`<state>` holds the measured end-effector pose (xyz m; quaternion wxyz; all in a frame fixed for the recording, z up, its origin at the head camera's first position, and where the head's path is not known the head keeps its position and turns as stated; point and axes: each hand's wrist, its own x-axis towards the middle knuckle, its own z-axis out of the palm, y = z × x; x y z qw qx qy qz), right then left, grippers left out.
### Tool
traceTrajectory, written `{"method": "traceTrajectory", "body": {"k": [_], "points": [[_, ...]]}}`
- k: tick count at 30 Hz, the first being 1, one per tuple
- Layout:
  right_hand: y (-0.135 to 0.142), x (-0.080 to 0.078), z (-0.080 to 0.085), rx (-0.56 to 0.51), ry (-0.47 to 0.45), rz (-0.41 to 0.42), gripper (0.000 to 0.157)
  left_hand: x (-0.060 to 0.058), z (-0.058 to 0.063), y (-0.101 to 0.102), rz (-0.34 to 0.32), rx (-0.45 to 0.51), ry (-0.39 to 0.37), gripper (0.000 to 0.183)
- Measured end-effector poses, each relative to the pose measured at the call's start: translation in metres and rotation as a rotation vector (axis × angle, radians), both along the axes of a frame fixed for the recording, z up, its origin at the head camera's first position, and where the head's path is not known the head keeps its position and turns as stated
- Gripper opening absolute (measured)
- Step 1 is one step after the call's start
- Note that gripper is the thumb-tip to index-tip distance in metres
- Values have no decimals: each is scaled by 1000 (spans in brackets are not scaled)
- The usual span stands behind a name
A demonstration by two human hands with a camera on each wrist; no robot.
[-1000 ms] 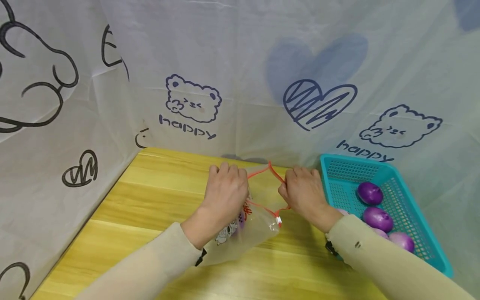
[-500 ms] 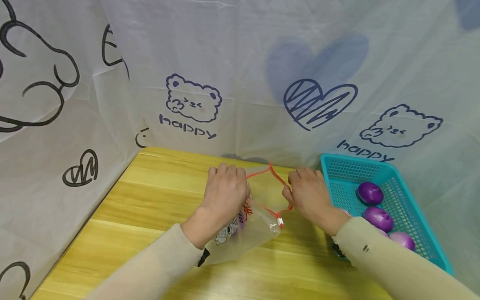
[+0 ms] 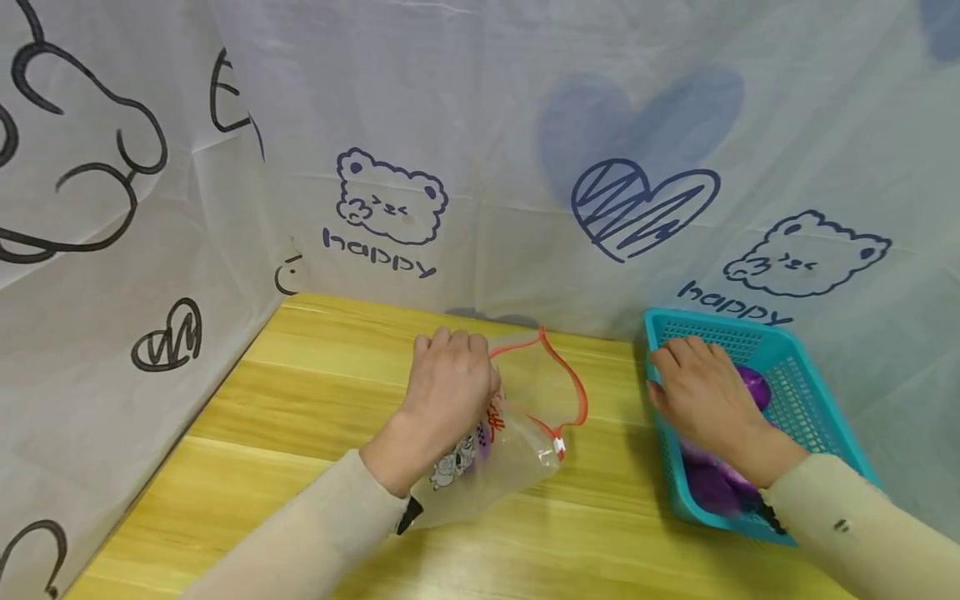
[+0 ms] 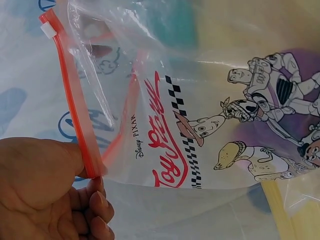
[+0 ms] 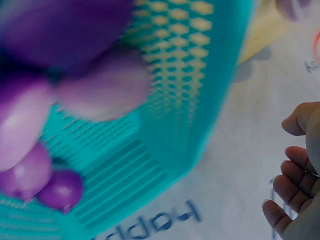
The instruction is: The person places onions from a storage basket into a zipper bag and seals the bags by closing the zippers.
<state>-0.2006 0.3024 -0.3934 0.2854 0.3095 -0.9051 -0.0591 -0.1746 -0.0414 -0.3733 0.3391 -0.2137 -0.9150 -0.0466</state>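
My left hand (image 3: pixel 450 383) pinches the red zip edge of a clear slider bag (image 3: pixel 517 475), its thumb and curled fingers on that edge in the left wrist view. The bag's mouth gapes, and a white slider (image 4: pixel 48 30) sits at one end of the zip. Purple patches show behind the bag's cartoon print; whether they are contents or print I cannot tell. Over the left side of a teal basket (image 3: pixel 813 392) is my right hand (image 3: pixel 708 396), fingers loosely bent around nothing. Glossy purple onion-like rounds (image 5: pixel 107 85) lie in the basket, partly hidden by that hand in the head view.
A yellow wood-grain table (image 3: pixel 300 400) lies under the bag and basket. White printed cloth (image 3: pixel 480 167) hangs behind the table and along its left side. The basket's raised wall stands to the right of the bag.
My right hand has let go of the bag's zip edge and moved right, over the basket. The left hand stays on the bag, whose mouth remains apart.
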Motion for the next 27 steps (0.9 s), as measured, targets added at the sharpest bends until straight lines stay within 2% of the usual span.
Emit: {"method": "traceTrajectory", "body": {"k": [6, 10, 13, 20, 27], "points": [[43, 8, -4, 140, -16, 12, 33, 2, 0, 0, 7, 17, -8, 24], [65, 12, -10, 232, -15, 54, 62, 2, -1, 0, 5, 25, -12, 26], [76, 14, -20, 267, -42, 90, 73, 3, -1, -1, 4, 26, -16, 27], [87, 16, -43, 292, -141, 119, 62, 4, -2, 0, -3, 23, -35, 27], [94, 7, -47, 355, -133, 19, 66, 5, -4, 1, 11, 9, -41, 26]]}}
